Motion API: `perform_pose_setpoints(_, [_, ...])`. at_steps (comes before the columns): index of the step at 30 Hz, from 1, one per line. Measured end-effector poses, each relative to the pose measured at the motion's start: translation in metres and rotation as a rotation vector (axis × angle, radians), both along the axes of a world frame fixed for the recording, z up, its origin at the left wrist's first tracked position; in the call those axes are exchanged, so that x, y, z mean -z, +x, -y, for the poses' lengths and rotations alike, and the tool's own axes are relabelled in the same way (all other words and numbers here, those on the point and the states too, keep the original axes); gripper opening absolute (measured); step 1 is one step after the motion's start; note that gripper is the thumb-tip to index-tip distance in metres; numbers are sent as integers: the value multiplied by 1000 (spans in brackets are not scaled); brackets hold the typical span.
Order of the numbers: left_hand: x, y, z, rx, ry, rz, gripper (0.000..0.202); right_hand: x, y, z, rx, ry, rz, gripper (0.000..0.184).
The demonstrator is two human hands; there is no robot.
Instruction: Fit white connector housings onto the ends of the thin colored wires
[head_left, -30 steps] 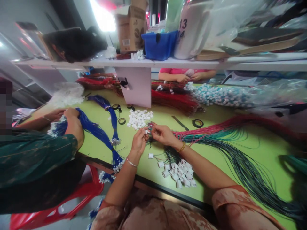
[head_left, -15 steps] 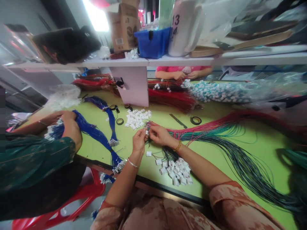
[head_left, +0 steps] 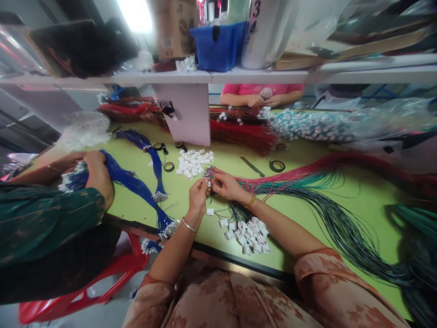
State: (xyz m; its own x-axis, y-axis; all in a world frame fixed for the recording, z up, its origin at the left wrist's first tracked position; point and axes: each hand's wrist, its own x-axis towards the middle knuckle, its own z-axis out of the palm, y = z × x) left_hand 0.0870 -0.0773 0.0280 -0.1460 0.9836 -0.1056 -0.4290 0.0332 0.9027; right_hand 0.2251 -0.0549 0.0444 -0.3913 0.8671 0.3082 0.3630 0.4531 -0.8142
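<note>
My left hand (head_left: pixel 198 196) pinches a small white connector (head_left: pixel 209 183) between thumb and fingertips. Close on its right, my right hand (head_left: pixel 226 187) is closed in a pinch on what looks like a thin wire, mostly hidden by the fingers. Beneath and beyond my right hand lies a long bundle of red, green and black wires (head_left: pixel 293 190), with metal tips bunched near my fingers. Loose white connectors (head_left: pixel 194 163) are heaped just past my hands. Nearer to me is a pile of larger white connectors (head_left: pixel 248 234) joined to dark wires, and a single white piece (head_left: pixel 210 212) lies beside it.
Black tape rolls (head_left: pixel 277 166) and a flat dark blade-like strip (head_left: pixel 251 166) lie behind the wires. At left, a co-worker's hands (head_left: pixel 95 168) hold blue wires (head_left: pixel 128 184). A shelf (head_left: pixel 273 75) spans the table; another person's hands (head_left: pixel 264 100) show beyond it.
The whole view has shifted slightly, so things appear higher. My hands keep nearly the same pinch around the connector, with only small finger movement.
</note>
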Motion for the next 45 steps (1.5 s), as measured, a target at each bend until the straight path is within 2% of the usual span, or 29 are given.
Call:
perform_pose_setpoints(2, [-1,-1,0,13,-13,32,29,-2,6,-2,-51,-51,-90,10])
perform_pose_setpoints(5, [-4,-5,-1,33,-39,70,27,-2,22,-6,-129,-234,-268,30])
perform_pose_setpoints(8, [-6,-9,-2,72,-64,89,26,2,35,-6,-111,-394,-343,30])
perform_pose_setpoints(10, [-7,-9,-2,95,-74,95,25,4,38,-3,-70,-414,-388,30])
perform_pose_setpoints(14, [-7,-6,0,133,-65,102,23,-1,31,2,-79,-375,-425,31])
perform_pose_setpoints(19, [-4,-5,-1,153,-50,142,23,-7,21,4,-141,-242,-336,25])
perform_pose_setpoints(24, [0,-6,-3,178,-35,191,24,-3,17,10,-21,-107,-206,14])
perform_pose_setpoints(27, [1,-6,-3,178,-34,201,24,-1,17,12,52,-92,-157,10])
perform_pose_setpoints(35, [0,-3,-1,172,-16,136,26,4,14,11,110,-125,-87,13])
perform_pose_setpoints(40, [6,5,1,122,48,5,31,8,9,11,131,-92,-28,17])
perform_pose_setpoints(45, [11,9,1,68,32,4,33,12,10,13,56,-16,13,15])
